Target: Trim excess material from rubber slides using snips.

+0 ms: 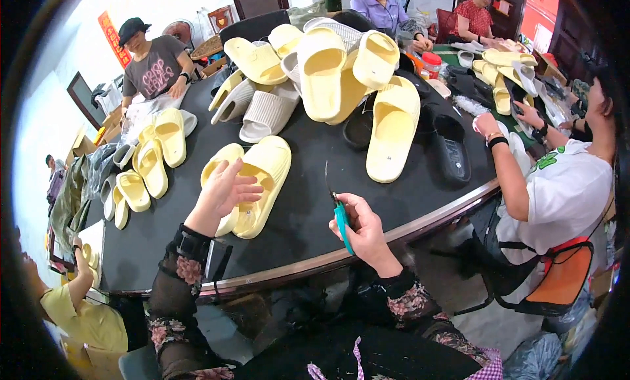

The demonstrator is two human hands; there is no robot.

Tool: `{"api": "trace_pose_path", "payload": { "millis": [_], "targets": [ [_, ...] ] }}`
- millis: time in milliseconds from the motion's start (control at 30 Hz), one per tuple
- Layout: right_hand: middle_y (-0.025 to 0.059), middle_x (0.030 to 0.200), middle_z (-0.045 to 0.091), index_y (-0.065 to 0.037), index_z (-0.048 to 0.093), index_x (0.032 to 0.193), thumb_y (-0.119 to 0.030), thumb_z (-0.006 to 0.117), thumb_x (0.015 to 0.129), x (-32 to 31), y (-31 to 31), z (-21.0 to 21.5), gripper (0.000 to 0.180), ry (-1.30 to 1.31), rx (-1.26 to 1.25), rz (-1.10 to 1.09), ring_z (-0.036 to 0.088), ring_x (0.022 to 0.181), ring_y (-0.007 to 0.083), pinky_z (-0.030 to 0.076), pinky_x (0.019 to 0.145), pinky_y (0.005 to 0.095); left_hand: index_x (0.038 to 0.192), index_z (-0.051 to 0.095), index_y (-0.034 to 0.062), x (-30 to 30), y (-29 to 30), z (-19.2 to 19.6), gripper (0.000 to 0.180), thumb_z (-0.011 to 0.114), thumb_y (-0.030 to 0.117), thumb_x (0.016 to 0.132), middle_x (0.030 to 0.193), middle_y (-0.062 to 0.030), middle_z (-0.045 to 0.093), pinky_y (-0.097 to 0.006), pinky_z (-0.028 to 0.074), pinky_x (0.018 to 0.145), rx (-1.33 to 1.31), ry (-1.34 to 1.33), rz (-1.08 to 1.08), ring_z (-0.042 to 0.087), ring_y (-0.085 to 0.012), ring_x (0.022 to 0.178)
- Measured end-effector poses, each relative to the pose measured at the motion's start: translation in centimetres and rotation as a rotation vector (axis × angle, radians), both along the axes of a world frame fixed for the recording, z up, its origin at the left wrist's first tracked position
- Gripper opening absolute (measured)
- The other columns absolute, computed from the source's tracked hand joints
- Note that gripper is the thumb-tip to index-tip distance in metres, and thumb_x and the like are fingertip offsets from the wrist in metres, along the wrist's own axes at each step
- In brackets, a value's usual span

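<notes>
Near the front edge of the black table, I see the left hand, palm open and fingers loosely spread, clasping nothing, over a pair of yellow slippers (whether it touches them, I can't tell from my end). Just to their right, I have the right hand closed around a teal-handled cutting tool, its thin dark blade pointing up. Beyond both hands I make out a heap of yellow and grey slippers, with a black slipper at its right.
</notes>
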State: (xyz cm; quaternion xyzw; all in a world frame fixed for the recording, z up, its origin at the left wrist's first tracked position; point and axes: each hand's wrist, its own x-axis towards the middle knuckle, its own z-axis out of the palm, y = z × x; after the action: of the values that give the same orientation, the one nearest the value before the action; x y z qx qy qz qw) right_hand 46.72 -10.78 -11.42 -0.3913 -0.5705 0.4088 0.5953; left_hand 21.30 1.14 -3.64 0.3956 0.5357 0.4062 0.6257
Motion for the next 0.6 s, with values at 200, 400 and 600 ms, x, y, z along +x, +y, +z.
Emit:
{"api": "trace_pose_path", "payload": {
  "millis": [200,400,600],
  "targets": [
    [0.0009,0.084,0.054,-0.002,0.047,0.120,0.004,0.063,0.081,-0.2,0.1,0.1,0.043,-0.013,0.022,0.007,0.054,0.073,0.0042,0.047,0.066,0.0192,0.120,0.031,0.0016,-2.3,4.4,-4.7,0.037,0.050,0.017,0.093,0.116,-0.0232,0.047,-0.045,0.052,0.078,0.036,-0.348,0.028,0.055,-0.0375,0.100],
    [0.0017,0.088,0.055,0.000,0.047,0.120,0.003,0.062,0.082,0.4,-0.1,0.3,0.042,0.029,-0.030,0.039,0.057,0.078,0.0054,0.050,0.071,0.0207,0.109,0.039,0.0005,0.7,1.1,-1.8,0.023,0.049,0.011,0.092,0.106,-0.0154,0.050,-0.046,0.052,0.072,0.215,-0.334,0.071,0.057,-0.0387,0.092],
    [0.0016,0.087,0.055,0.000,0.047,0.120,0.001,0.064,0.081,0.2,-0.1,0.1,0.042,0.025,-0.021,0.032,0.057,0.078,0.0051,0.049,0.071,0.0205,0.109,0.046,0.0031,0.5,-3.0,2.3,0.021,0.048,0.016,0.093,0.094,-0.0094,0.055,-0.036,0.054,0.058,0.315,-0.089,0.033,0.063,-0.0256,0.070]
  ]
}}
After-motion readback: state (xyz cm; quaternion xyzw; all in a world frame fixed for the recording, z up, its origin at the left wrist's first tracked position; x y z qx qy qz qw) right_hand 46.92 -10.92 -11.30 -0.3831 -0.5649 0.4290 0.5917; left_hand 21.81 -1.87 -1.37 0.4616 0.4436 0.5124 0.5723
